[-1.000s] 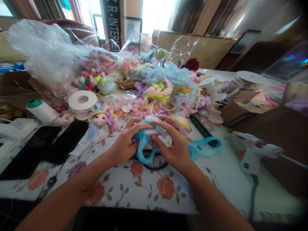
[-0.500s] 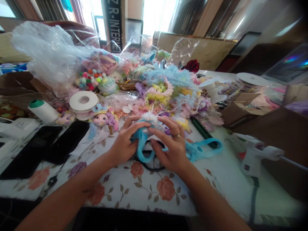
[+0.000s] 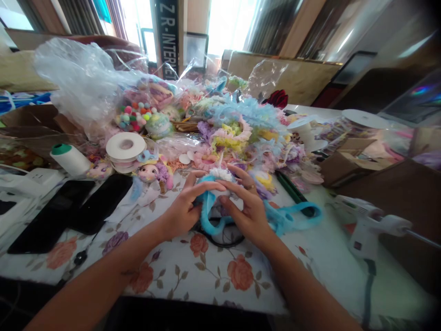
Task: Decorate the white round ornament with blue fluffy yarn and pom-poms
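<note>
Your forearms come in over a tablecloth printed with roses, and your two hands meet at its middle. Your left hand curls round a blue trim, thumb and forefinger pinching it just under a white tuft. Your right hand closes on the same bundle from the other side, fingers laid together along the top and the thumb tucked beneath (a ring shows on one finger). The trim sits between your palms, just above the cloth, and its loose tail loops off to your right across the table. A thin black loop lies on the cloth under your hands; you cannot tell what it is.

To your right a white glue gun rests on the table. To your left lie two black phones, with a doll head, a ribbon spool and a thread cone beyond them.

Behind your hands rises a heap of pastel lace, with a bag of pompoms and crumpled clear plastic at its left. A cardboard box stands at the right. Farthest back, bright windows flank a dark lettered sign.
</note>
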The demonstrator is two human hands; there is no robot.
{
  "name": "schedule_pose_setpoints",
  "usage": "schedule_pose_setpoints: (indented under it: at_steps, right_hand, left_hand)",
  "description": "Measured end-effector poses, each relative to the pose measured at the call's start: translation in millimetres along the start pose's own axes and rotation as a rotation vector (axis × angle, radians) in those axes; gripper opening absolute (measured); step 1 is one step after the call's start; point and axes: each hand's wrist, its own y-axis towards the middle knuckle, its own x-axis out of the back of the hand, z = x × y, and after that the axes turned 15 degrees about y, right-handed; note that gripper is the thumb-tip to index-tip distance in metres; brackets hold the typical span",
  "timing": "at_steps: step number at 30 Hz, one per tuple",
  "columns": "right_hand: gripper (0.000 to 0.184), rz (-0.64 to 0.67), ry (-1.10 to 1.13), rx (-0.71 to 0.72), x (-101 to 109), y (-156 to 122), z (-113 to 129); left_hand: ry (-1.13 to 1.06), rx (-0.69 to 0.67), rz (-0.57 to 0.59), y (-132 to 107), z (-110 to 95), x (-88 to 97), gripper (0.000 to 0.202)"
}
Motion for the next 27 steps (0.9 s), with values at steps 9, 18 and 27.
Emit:
schedule_pose_setpoints:
  at_steps: [9, 18, 27]
  right_hand:
    - [0.036, -0.1, -0.273, 0.187, 13.6, 2.9, 6.2]
    - [0.026, -0.979, -0.785, -0.221, 130.4, -119.3, -6.5]
    - [0.045, -0.623, -0.636, -0.664, 242.3, -134.1, -50.0]
  left_hand:
    - [0.015, 0.065, -0.084, 0.7, 11.7, -2.0, 0.038]
    - [0.261, 0.05, -0.261, 3.3, 15.4, 3.4, 0.034]
    - [0.449, -0.09, -0.394, 8.9, -3.7, 28.6, 0.04]
